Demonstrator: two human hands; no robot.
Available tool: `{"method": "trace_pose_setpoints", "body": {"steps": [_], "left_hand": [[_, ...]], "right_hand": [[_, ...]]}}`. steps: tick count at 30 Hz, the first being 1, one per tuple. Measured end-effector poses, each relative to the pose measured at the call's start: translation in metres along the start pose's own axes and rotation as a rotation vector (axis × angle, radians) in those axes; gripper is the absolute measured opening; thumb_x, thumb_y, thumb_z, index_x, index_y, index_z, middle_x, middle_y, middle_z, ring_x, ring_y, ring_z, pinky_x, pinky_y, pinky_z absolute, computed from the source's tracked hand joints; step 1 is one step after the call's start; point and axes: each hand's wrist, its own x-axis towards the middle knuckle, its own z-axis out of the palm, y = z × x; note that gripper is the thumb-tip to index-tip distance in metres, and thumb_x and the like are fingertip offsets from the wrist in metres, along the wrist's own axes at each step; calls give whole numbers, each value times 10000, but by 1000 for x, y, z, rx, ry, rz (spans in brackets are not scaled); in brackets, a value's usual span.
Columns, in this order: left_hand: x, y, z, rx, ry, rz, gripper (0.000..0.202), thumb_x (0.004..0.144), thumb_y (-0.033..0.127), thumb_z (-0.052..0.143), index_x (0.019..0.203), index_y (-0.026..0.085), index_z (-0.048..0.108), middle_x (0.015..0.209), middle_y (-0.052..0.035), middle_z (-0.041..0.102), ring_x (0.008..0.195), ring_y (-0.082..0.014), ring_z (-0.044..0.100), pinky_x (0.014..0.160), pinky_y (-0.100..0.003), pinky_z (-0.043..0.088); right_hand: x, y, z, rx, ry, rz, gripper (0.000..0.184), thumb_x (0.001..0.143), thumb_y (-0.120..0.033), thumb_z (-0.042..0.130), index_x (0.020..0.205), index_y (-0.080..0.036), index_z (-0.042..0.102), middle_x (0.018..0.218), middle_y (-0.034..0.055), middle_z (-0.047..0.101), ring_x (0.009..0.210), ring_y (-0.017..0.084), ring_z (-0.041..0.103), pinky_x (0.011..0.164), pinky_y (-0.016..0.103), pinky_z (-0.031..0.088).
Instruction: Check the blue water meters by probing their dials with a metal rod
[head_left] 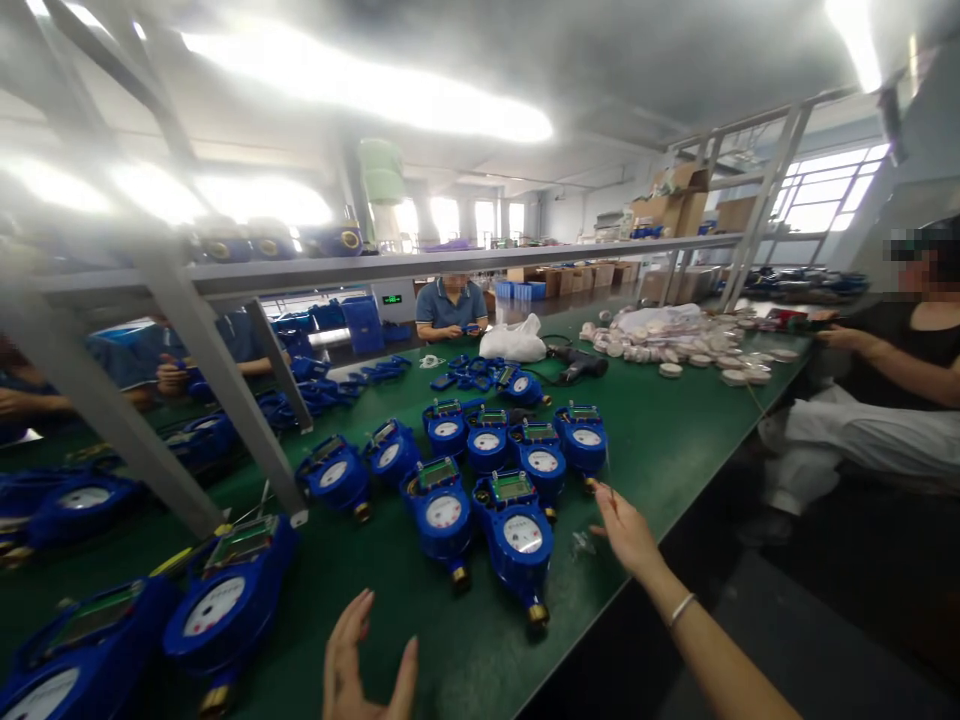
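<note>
Several blue water meters with white dials lie on a green table [675, 440]. My left hand [364, 660] hovers open above the table's front edge, fingers spread, holding nothing, just in front of one blue meter [517, 540]. My right hand [626, 535] reaches out near the table's right edge. It seems to pinch a thin wire or pin, though blur hides the grip. A small clear piece [581, 543] lies on the table beside it. Another meter [442, 515] sits to the left.
A grey metal shelf frame [217, 385] crosses the table at left, with larger meters [225, 600] below it. White round caps [675, 345] and a white bag [514, 342] lie farther back. People sit at the far end, at left and at right.
</note>
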Motion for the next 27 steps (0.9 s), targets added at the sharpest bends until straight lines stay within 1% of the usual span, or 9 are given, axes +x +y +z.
{"method": "trace_pose_setpoints", "body": {"steps": [3, 5, 9, 12, 15, 17, 21, 24, 27], "left_hand": [[7, 3, 29, -98, -103, -184, 705, 621, 486, 742, 1229, 214, 513, 1270, -141, 509, 1177, -370, 498, 1014, -566, 403], [18, 0, 44, -125, -176, -244, 761, 614, 465, 762, 1269, 206, 474, 1306, -158, 465, 1220, -383, 464, 1019, -578, 394], [34, 0, 73, 36, -223, -159, 761, 688, 336, 710, 1360, 250, 365, 1429, -141, 310, 1349, -352, 319, 1083, -524, 345], [38, 5, 93, 180, -202, -105, 752, 719, 265, 673, 1384, 259, 322, 1492, -144, 185, 1392, -341, 244, 1104, -478, 328], [40, 6, 107, 232, -129, -74, 727, 715, 285, 693, 1357, 225, 358, 1510, -172, 127, 1401, -367, 208, 1105, -474, 324], [42, 5, 112, 230, -102, -33, 744, 696, 331, 721, 1342, 200, 377, 1506, -185, 144, 1396, -371, 219, 1108, -473, 320], [48, -2, 115, 211, -111, 4, 634, 705, 382, 706, 1255, 151, 490, 1445, -198, 299, 1331, -362, 356, 1096, -472, 343], [50, -7, 107, 185, -133, -9, 555, 706, 394, 692, 1186, 151, 560, 1433, -198, 347, 1308, -361, 396, 1076, -476, 369], [50, -11, 88, 152, -165, -22, 555, 673, 412, 706, 1157, 166, 588, 1384, -184, 425, 1273, -346, 446, 1066, -469, 383]], "right_hand": [[7, 0, 9, -49, -56, -54, 655, 816, -643, 383, 1134, -146, 666, 1260, 181, 575, 1192, 329, 511, 979, 490, 433], [9, -3, 10, -80, -75, -76, 613, 842, -611, 353, 1142, -179, 667, 1190, 159, 611, 1164, 311, 524, 1020, 493, 385], [13, -11, 9, -144, -101, -77, 556, 826, -563, 399, 1097, -172, 687, 1010, 140, 679, 1019, 315, 582, 957, 494, 428], [14, -18, 5, -165, -149, -55, 573, 791, -555, 480, 1165, -153, 647, 1107, 139, 668, 896, 285, 638, 803, 422, 522], [15, -25, 0, -163, -192, -36, 582, 794, -551, 498, 1229, -179, 602, 1236, 124, 615, 702, 211, 657, 644, 351, 546], [16, -29, -4, -166, -176, -26, 536, 751, -506, 557, 1163, -173, 639, 1213, 132, 623, 712, 215, 655, 650, 349, 540], [12, -37, -12, -138, -112, -7, 381, 725, -478, 552, 878, -163, 700, 930, 128, 682, 874, 276, 627, 740, 367, 507], [-13, -45, -16, -54, -155, 8, 461, 793, -570, 462, 864, -167, 675, 699, 56, 617, 692, 215, 593, 618, 314, 474], [-58, -51, -12, 119, -326, 72, 520, 826, -623, 435, 934, -155, 634, 561, -39, 418, 481, 121, 411, 444, 249, 331]]}}
